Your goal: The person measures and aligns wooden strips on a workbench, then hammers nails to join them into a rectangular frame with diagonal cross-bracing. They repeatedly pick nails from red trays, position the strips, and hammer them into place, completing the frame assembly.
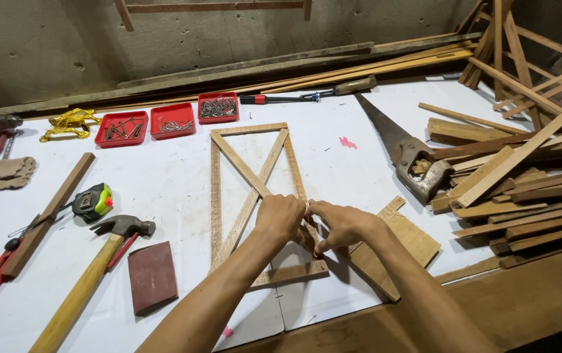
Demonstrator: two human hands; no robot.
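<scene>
three red trays (163,121) at the table's (163,183) far edge hold nails and screws | wooden frame (249,196) lies flat mid-table, long axis running away from the person, crossed by diagonals | left hand (279,219) and right hand (341,224) pinch its near right rail, grip closed on it

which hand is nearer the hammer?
Left. The left hand rests on the wooden frame, with the hammer off to its left; the right hand sits farther right.
</scene>
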